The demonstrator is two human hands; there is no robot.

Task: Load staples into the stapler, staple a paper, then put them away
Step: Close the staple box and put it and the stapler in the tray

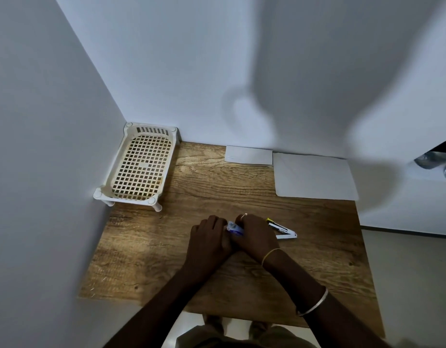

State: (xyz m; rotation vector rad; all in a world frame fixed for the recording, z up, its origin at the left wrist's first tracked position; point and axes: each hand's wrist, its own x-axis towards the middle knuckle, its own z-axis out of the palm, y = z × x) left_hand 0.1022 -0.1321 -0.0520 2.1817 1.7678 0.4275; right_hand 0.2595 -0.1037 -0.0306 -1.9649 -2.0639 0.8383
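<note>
**Both hands closing on a small box at mid-table**

The small box (235,228) is showing blue and white printing, but the lettering is coming through too blurred and too small to read. No brand or label is showing legibly on the stapler (283,231) or on either sheet of paper.

The left hand (209,234) is lying knuckles up with its fingers curled down over the box's left end. The right hand (254,234) is meeting it from the other side, fingers bent over the box's right end, so that only a sliver of the box is showing between them. The two hands are touching at the thumbs, and both forearms are reaching in from the near edge of the wooden table (166,259). A ring (242,216) is sitting on a right finger, a thin yellow band (270,254) is circling that wrist, and a silver bangle (314,303) is resting further up the forearm.

The stapler, white with a yellow tip, is lying on the table just to the right of the right hand, its two halves spreading apart in a V. Whether the hand is touching it cannot be told.

A white lattice basket (151,130) is standing in the far left corner. A small paper (249,155) and a larger paper (314,175) are lying side by side against the far wall, well apart from the hands.
</note>
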